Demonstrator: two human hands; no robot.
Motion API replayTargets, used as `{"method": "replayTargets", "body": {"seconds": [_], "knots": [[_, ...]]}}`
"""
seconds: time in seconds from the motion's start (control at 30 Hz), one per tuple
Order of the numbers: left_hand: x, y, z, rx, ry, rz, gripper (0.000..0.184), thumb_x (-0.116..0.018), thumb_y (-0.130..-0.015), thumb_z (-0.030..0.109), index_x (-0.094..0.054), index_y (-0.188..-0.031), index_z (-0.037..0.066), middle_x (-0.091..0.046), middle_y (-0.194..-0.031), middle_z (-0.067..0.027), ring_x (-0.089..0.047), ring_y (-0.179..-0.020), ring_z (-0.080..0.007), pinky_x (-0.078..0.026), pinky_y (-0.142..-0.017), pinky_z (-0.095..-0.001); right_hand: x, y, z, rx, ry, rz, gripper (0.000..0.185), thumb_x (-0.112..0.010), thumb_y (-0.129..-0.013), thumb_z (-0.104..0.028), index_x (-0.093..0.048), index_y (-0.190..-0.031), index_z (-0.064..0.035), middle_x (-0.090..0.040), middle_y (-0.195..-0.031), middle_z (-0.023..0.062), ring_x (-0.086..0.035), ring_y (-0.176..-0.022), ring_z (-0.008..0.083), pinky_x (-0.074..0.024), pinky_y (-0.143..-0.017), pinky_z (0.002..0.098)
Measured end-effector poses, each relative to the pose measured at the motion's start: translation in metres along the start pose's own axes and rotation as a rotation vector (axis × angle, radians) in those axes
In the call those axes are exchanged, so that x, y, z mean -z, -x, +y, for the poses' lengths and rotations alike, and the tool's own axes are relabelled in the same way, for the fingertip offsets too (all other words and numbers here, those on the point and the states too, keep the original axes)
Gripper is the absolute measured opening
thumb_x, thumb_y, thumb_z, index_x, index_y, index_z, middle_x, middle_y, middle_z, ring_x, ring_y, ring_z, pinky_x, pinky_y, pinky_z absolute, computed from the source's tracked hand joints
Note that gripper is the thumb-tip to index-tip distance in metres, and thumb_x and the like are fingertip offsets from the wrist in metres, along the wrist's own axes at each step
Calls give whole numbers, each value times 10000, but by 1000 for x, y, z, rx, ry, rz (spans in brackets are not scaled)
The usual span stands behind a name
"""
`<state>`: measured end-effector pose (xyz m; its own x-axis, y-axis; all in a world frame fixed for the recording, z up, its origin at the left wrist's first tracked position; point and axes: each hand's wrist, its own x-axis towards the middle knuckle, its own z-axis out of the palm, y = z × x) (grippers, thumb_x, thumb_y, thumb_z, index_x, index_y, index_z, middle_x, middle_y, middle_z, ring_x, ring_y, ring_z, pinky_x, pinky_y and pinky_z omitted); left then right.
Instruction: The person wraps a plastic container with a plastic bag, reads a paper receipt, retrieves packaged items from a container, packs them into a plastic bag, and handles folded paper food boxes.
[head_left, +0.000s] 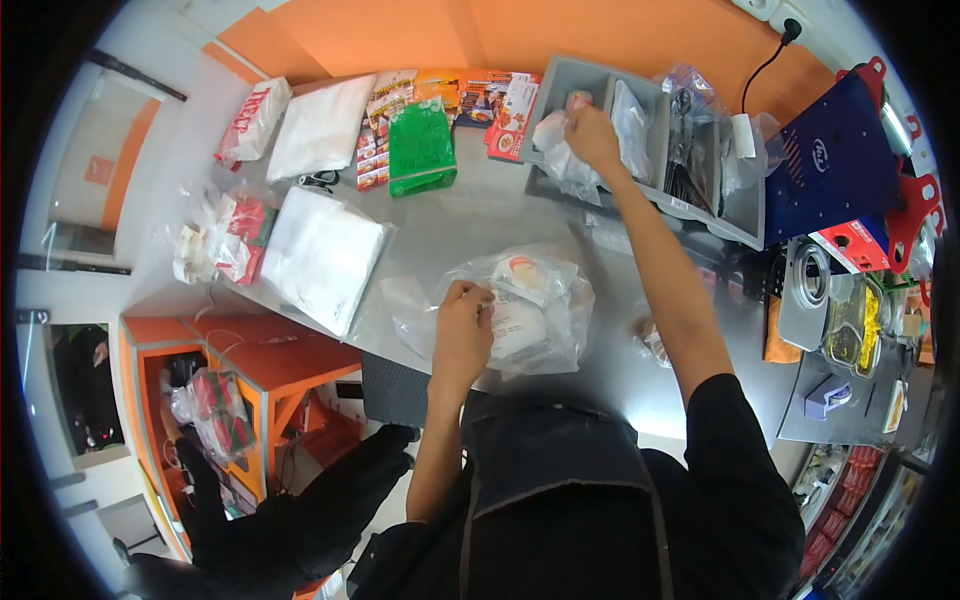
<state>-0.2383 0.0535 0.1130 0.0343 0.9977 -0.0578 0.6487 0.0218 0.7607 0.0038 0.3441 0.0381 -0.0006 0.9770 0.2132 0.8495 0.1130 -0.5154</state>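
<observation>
My left hand [465, 335] is closed at the left side of a clear plastic bag [568, 335] on the metal counter. Inside the bag are a white wrapped item with a red mark [522, 275] and a white paper with print [517, 325]. Reaching into the left compartment of a grey divided tray [655, 190], my right hand [592, 135] has its fingers at a small reddish item [578, 100] among clear plastic packets [565, 165]. Its fingertips are partly hidden, and whether they grip the item is hard to tell.
Stacks of white bags [322, 255], a green packet [420, 150] and printed leaflets [512, 115] lie along the counter's left and back. A blue panel [830, 165] stands right of the tray. At lower left, another person in black [300, 520] is beside an orange desk [265, 350].
</observation>
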Motion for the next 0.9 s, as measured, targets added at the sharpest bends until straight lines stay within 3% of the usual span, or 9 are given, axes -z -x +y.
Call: {"method": "replayTargets", "body": {"seconds": [0.07,0.13,0.23,0.37,0.43,0.53,0.63,0.83,0.9], "knots": [[1,-1,2,-4,5,46,173,-642,-854,-59,-658,-1026,-68,-585,-1081,-180,-696,-852,-326,-573,-708,-362,16,-3,-5,39,3,36,226,-627,-823,-163,-756,-991,-83,-682,-1060,212,-673,-963,408,-547,-844,480],[4,-2,9,38,-25,113,201,-633,-873,-55,-657,-1070,-84,-563,-1119,-199,-706,-884,-345,-586,-733,-360,25,-5,-6,237,-158,327,218,-661,-800,-160,-756,-960,-49,-685,-1009,223,-674,-896,413,-547,-815,466],[3,-2,6,73,-20,89,237,-627,-886,-47,-640,-1116,-104,-536,-1166,-216,-710,-916,-359,-601,-755,-354,40,-11,-11,323,-201,496,244,-685,-775,-142,-751,-979,-25,-694,-959,219,-673,-880,397,-538,-813,447],[-1,0,-1,96,-37,79,252,-634,-884,-41,-630,-1126,-113,-526,-1178,-223,-710,-922,-357,-608,-770,-351,67,-7,-25,71,-405,379,274,-672,-766,-128,-740,-1004,-11,-700,-938,218,-670,-871,391,-531,-816,437],[-1,0,1,115,43,118,237,-635,-885,-22,-633,-1096,-131,-533,-1168,-246,-695,-891,-379,-569,-750,-399,71,-12,-24,141,-355,434,227,-701,-793,-165,-728,-964,-17,-713,-903,199,-689,-895,350,-524,-829,419],[2,-1,2,117,45,108,238,-641,-883,-23,-635,-1096,-131,-532,-1153,-247,-698,-902,-373,-575,-744,-386,75,-16,-15,310,-192,410,195,-696,-795,-166,-719,-917,-16,-708,-920,209,-679,-905,375,-521,-826,440],[3,-2,0,107,44,118,230,-645,-881,-24,-637,-1082,-136,-534,-1133,-242,-700,-893,-368,-580,-738,-379,82,-15,-14,149,157,182,193,-670,-805,-157,-719,-931,-19,-702,-968,208,-661,-940,394,-520,-840,452],[7,-5,-3,82,-6,79,202,-652,-881,-9,-645,-1034,-142,-541,-1109,-233,-701,-872,-357,-589,-747,-374,69,-28,20,203,196,36,295,-618,-801,-158,-716,-1070,-90,-695,-1037,204,-657,-988,402,-535,-834,505],[6,-6,-3,92,6,81,201,-655,-878,-9,-646,-1027,-143,-543,-1095,-230,-701,-874,-357,-589,-747,-373,70,-30,34,239,170,91,283,-627,-808,-162,-710,-1057,-56,-694,-1026,206,-655,-986,398,-528,-844,491]]}}
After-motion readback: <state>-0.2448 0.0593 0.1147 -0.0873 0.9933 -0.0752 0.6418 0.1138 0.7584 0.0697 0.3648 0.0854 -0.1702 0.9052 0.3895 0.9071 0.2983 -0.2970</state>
